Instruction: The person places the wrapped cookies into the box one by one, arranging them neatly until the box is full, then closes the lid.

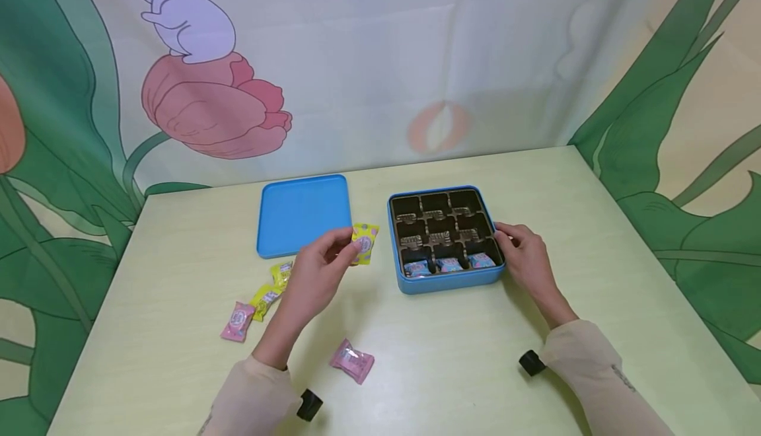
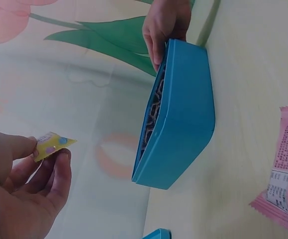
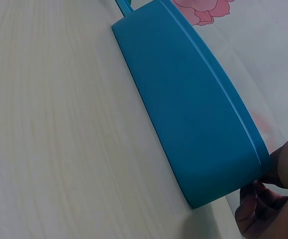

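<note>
Between thumb and fingers my left hand (image 1: 315, 274) pinches a yellow wrapped candy (image 1: 365, 243) with coloured dots, raised left of the blue box (image 1: 452, 282). The left wrist view shows this candy (image 2: 54, 145) apart from the box. My right hand (image 1: 529, 261) grips the box's right edge, thumb at the rim and the other fingers curled against the side; part of that hold is hidden in the right wrist view. A dark divided tray (image 1: 440, 228) fills the box. Its front row contains blue-wrapped candies (image 1: 450, 264); the compartments behind hold no candy.
A flat blue lid (image 1: 304, 215) lies left of the box. Yellow candies (image 1: 265, 300) and a pink one (image 1: 238, 322) lie beside my left forearm. Another pink candy (image 1: 353, 361) sits nearer the front. A printed curtain (image 1: 357, 79) hangs behind the table.
</note>
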A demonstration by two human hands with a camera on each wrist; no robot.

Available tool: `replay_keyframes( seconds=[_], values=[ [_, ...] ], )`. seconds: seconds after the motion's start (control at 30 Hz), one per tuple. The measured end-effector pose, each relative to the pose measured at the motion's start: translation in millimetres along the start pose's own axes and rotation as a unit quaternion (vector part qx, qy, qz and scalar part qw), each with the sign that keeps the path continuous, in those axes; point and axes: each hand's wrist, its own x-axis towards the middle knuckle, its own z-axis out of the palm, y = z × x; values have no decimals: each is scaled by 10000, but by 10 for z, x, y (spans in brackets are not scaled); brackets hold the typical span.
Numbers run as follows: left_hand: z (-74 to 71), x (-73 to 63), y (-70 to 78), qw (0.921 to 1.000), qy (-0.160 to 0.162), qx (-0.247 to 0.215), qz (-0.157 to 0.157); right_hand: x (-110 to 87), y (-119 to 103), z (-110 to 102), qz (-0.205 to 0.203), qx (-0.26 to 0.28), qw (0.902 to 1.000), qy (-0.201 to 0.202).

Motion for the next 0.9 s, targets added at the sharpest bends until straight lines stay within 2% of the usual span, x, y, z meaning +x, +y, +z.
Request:
replay_keyframes(
  seconds=[0.2,0.4,0.57,0.7,0.9],
  values=[
    [61,70,11,9998,97,-170,1,8,16,6,14,-6,10000,2],
    [122,147,26,9992,294,-250,-144,6,24,6,-44,4,10000,32],
    [152,206,38,9982,420,-408,-103,8,10,1,-67,48,9999,64],
    [181,255,31,9973,462,-557,-105,10,-1,-4,-67,43,9999,100],
    [226,317,34,9973,480,-538,-100,10,-9,-7,4,63,9999,89]
  ],
)
